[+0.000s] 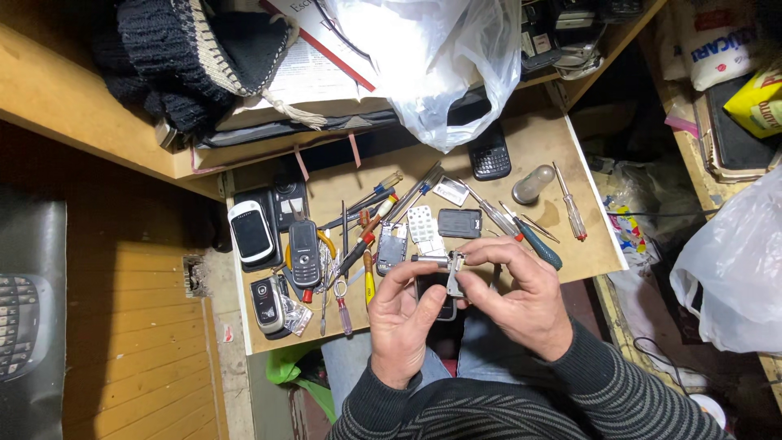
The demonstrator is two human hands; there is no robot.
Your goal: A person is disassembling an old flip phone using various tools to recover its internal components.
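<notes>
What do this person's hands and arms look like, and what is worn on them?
Both the left hand and the right hand are bare, with no gloves. No rings or watch are visible. Both arms wear long dark sleeves with thin grey horizontal stripes, ribbed at the cuffs.

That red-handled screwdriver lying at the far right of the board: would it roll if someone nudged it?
Probably yes: the red-handled screwdriver looks round and slim, so a sideways push could roll it toward the board edge close by. It seems stiff and light for its length. Neither the left hand nor the right hand touches it.
</notes>
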